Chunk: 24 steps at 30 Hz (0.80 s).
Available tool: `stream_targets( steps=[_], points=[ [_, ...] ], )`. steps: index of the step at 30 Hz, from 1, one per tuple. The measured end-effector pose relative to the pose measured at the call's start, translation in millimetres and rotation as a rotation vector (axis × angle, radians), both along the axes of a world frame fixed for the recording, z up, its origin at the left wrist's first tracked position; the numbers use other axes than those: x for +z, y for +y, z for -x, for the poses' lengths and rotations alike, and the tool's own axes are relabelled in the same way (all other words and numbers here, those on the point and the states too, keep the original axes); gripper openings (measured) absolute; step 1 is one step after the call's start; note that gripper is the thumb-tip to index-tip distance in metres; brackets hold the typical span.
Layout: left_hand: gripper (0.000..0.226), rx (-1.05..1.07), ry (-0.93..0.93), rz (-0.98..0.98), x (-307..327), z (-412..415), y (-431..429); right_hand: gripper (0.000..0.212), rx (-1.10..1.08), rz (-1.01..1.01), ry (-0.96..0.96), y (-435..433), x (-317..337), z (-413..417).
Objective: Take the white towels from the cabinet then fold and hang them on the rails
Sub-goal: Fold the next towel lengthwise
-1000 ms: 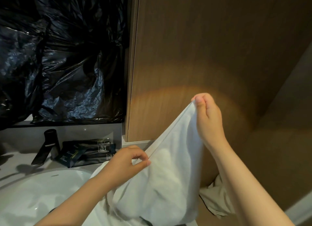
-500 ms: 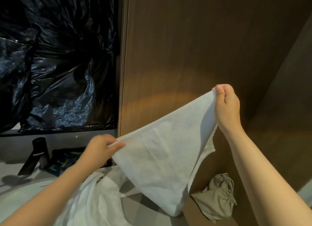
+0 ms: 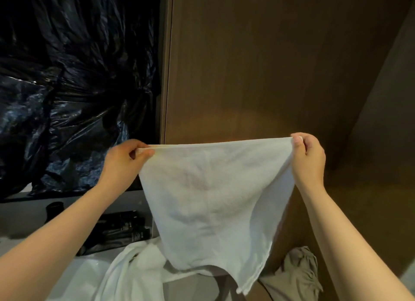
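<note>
A small white towel (image 3: 215, 202) hangs spread out in front of me, its top edge stretched level. My left hand (image 3: 125, 161) pinches the top left corner and my right hand (image 3: 308, 157) pinches the top right corner. The towel's lower edge dangles above the counter. A second white towel (image 3: 132, 276) lies crumpled on the counter below, partly hidden by the held one. No rail is in view.
A brown wooden panel (image 3: 258, 64) stands right behind the towel. Black plastic sheeting (image 3: 71, 87) covers the wall at left. Dark sachets (image 3: 121, 231) and a black tap (image 3: 54, 208) sit on the counter. A beige cloth bag (image 3: 298, 276) lies at lower right.
Both hands have lifted and drawn apart, stretching the towel from a slanted drape into a level, flat spread. The left hand rose most. The view tilted up.
</note>
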<state>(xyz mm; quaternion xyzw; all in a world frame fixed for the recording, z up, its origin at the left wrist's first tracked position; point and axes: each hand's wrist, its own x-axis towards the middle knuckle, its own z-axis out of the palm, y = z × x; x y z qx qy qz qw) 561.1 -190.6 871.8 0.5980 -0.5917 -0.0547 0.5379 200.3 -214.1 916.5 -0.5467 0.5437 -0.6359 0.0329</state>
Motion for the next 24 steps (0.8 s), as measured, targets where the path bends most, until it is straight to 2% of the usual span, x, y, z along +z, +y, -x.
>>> stream_targets(
  steps=[3,6,8,9,14,20,24],
  points=[
    [0.021,-0.029,0.198,0.107,11,10,11,0.021,-0.021,0.04,-0.058,4,-1,4],
    [0.011,-0.074,0.361,0.159,27,19,19,0.022,-0.047,0.128,-0.084,10,1,9],
    [0.012,-0.078,0.429,0.138,32,21,12,0.022,-0.069,0.152,-0.066,9,2,11],
    [0.013,-0.065,0.422,0.107,30,20,5,0.022,-0.078,0.128,-0.045,6,-1,11],
    [0.014,0.042,0.152,-0.047,-7,19,-19,0.027,-0.123,-0.175,0.043,-11,-44,15],
    [0.008,0.075,0.091,-0.065,-27,17,-19,0.025,-0.088,-0.258,0.054,-11,-80,24],
    [0.008,0.071,0.128,-0.059,-30,20,-13,0.022,-0.076,-0.258,0.061,-8,-85,24]
  ],
)
